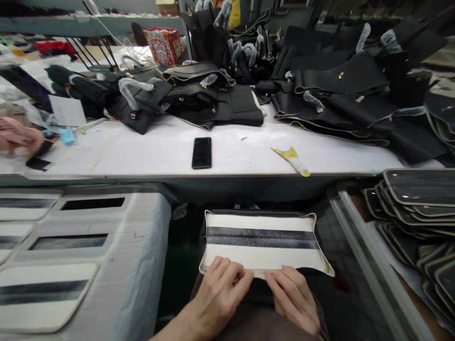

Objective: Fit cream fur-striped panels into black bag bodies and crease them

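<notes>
A black bag body (pixel 261 214) rests on my lap, its flat side with a cream panel (pixel 249 258) and a dark grey stripe (pixel 261 237) facing up. Raised cream edges run round this panel, with pinched corners. My left hand (pixel 223 289) pinches the near edge just left of its middle, thumb and fingers closed together. Close beside it, my right hand (pixel 293 296) grips the same edge, fingers bent over it. The bag's underside is hidden beneath the panel and my hands.
A phone (pixel 202 152) and a yellow-and-white scraper-like piece (pixel 292 161) lie on the white table (pixel 156 154). Black bags (pixel 341 76) pile up behind. Cream panels with dark stripes (pixel 42 298) lie on the covered surface at left. Black panels (pixel 423 187) are stacked at right.
</notes>
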The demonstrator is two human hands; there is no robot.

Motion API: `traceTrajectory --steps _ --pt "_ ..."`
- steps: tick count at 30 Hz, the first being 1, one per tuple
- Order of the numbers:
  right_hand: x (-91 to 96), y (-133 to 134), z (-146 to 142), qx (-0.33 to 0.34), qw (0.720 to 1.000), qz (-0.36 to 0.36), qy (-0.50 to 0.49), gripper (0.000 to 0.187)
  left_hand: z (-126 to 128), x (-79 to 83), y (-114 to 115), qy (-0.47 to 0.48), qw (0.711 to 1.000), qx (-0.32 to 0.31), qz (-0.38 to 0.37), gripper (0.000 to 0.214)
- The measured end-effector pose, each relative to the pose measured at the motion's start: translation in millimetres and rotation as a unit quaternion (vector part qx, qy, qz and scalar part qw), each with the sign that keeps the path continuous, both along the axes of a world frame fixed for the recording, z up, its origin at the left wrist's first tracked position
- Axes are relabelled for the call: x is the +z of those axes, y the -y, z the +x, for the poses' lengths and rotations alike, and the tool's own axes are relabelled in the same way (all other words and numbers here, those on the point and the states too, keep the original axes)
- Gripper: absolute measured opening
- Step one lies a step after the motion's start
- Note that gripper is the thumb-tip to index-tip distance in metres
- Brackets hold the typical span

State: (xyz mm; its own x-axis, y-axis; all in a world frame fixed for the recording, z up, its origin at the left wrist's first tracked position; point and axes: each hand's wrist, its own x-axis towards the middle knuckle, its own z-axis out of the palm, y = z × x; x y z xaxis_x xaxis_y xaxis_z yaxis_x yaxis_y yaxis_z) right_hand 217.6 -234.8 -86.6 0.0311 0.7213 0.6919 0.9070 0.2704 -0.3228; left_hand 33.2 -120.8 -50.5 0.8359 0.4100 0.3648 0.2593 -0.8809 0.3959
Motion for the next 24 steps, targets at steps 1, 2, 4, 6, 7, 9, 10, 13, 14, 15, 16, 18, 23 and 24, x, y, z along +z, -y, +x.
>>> traceTrajectory --steps 1,2,4,6,7,9,10,13,14,15,16,18,23,24 --pt "2.4 -1 1 0.002 1.0 -0.002 0.004 0.034 0 1.1 0 -0.006 1.0 -0.002 0.003 0.025" --pt "5.5 -3 2 0.007 1.0 -0.004 0.01 0.033 0 2.5 0 -0.015 1.0 -0.003 0.005 0.025" --pt "13.0 -6 6 0.02 0.999 -0.009 0.024 0.03 0 4.9 0 -0.035 0.999 -0.009 0.005 0.025" --pt "19.2 -7 8 0.04 0.998 -0.016 0.035 0.027 -1 6.3 0 -0.05 0.999 -0.017 0.003 0.026" --pt "20.9 -7 9 0.047 0.998 -0.02 0.037 0.025 -2 6.4 1 -0.053 0.998 -0.021 0.001 0.026" --pt "21.8 -4 11 0.054 0.998 -0.025 0.032 0.024 -3 5.6 2 -0.06 0.998 -0.026 0.0 0.028" --pt "21.4 -2 11 0.058 0.997 -0.032 0.029 0.024 -4 5.2 2 -0.066 0.997 -0.028 0.001 0.029" --pt "22.0 0 12 0.075 0.996 -0.05 0.012 0.023 -4 5.7 2 -0.083 0.996 -0.031 0.002 0.032" --pt "23.6 -2 13 0.08 0.995 -0.054 0.001 0.022 -2 6.8 2 -0.087 0.996 -0.024 -0.003 0.031" --pt "25.8 -5 13 0.083 0.995 -0.056 -0.015 0.021 0 8.5 1 -0.087 0.996 -0.012 -0.012 0.028" --pt "28.5 -9 14 0.083 0.994 -0.058 -0.036 0.023 2 10.3 0 -0.084 0.996 0.004 -0.023 0.023" --pt "33.3 -16 14 0.082 0.991 -0.067 -0.077 0.03 9 13.8 -3 -0.07 0.996 0.037 -0.044 0.016" --pt "29.8 -22 8 0.042 0.987 -0.073 -0.137 0.041 21 16.9 -4 -0.035 0.993 0.086 -0.076 0.017" --pt "26.9 -20 5 0.027 0.987 -0.069 -0.141 0.041 23 17.0 -5 -0.037 0.992 0.092 -0.08 0.018"
